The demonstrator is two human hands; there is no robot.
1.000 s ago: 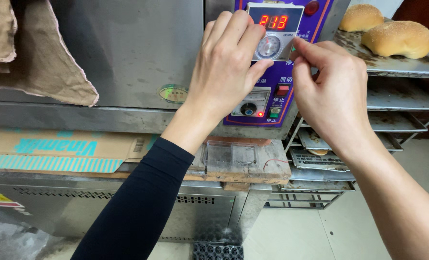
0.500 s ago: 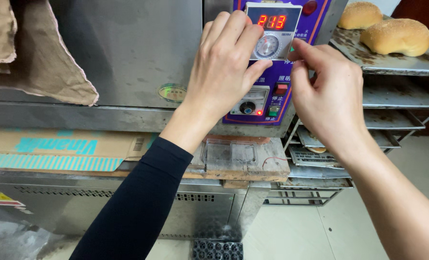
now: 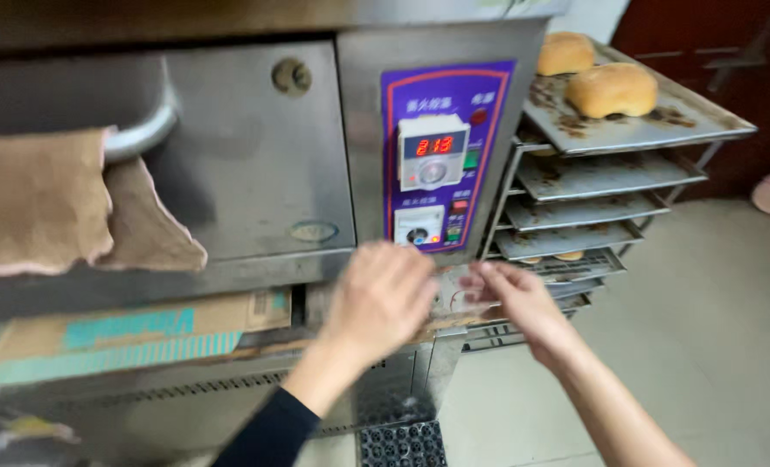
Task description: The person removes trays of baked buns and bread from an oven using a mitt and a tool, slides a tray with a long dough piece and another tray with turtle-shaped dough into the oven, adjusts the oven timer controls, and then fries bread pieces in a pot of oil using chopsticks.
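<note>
both my hands hang just under the oven's purple control panel [image 3: 444, 156], left hand [image 3: 381, 298] and right hand [image 3: 510, 298] loose, gripping nothing i think. it's blurry though. buns [image 3: 614, 88] sit on the rack's top tray [image 3: 662, 130].

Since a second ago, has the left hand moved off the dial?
Yes. The left hand dropped from the dial to below the purple control panel.

Even indoor light — motion-blurred hands [image 3: 385, 298]
</note>
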